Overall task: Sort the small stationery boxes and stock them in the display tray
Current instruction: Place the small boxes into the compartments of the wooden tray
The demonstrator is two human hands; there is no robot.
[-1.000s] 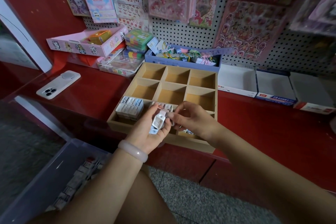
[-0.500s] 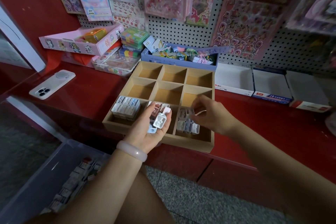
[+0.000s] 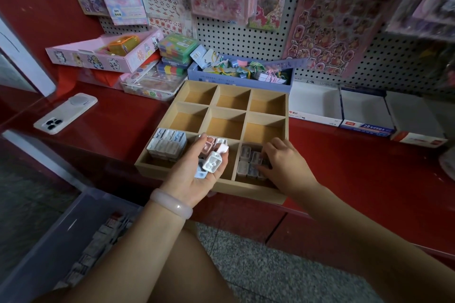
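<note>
A wooden display tray (image 3: 246, 195) with square compartments lies on the red counter. Its near-left compartment holds a stack of small pale boxes (image 3: 166, 145). My left hand (image 3: 189, 181) hovers palm up over the near-middle compartment, cupping several small white, pink and blue boxes (image 3: 212, 162). My right hand (image 3: 286, 163) reaches down into the near-right compartment, where its thumb and fingers close around a small box among the grey boxes (image 3: 246, 163) packed there. The six compartments farther back show bare wood.
A clear plastic bin (image 3: 46, 241) by my left knee holds more small boxes (image 3: 98, 241). A phone (image 3: 65, 113) lies on the counter at left. Behind the tray stand a blue box of trinkets (image 3: 236, 77), a pink box (image 3: 98, 58) and white cartons (image 3: 316, 107) under a pegboard.
My right hand took a small box from my left hand, moved right and has lowered into the near-right compartment. My left hand has stayed in place with its boxes.
</note>
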